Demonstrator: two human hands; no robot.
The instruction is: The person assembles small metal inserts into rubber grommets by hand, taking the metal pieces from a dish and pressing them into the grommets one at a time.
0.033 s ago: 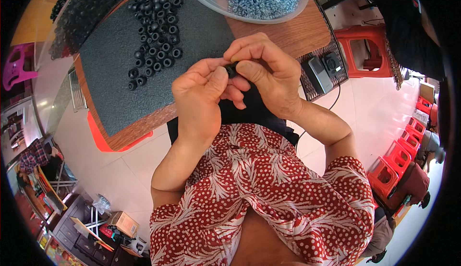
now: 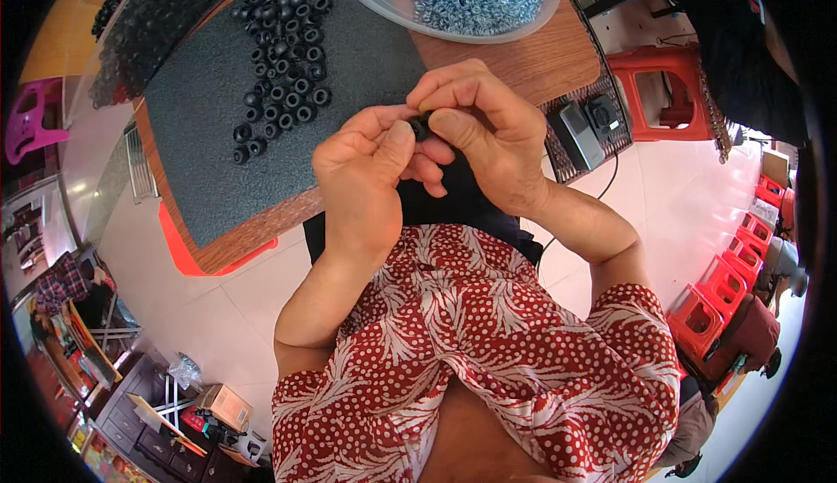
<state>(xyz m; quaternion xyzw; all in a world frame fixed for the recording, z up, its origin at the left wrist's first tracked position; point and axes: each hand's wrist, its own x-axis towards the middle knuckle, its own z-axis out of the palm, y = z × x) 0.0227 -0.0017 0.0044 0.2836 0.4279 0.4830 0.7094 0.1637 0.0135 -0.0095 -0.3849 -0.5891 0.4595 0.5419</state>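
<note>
Between the fingertips of both hands, just off the table's near edge, is a small black ring-shaped piece (image 2: pixel 419 127). My left hand (image 2: pixel 370 156) pinches it from the left with thumb and fingers closed. From the right, my right hand (image 2: pixel 488 125) grips its other side between thumb and forefinger. Fingers cover much of the piece, so its exact kind is hard to tell. Several similar black ring-shaped pieces (image 2: pixel 292 95) with open centres lie scattered on a dark grey mat (image 2: pixel 205 160) to the left of my hands.
Beyond the mat stands a round clear tub (image 2: pixel 545 12) heaped with small bluish transparent pieces. A clear container (image 2: pixel 166 25) of black pieces is at the far left. The brown table (image 2: pixel 571 60) ends near my lap. Red stools (image 2: pixel 693 319) and people are at right.
</note>
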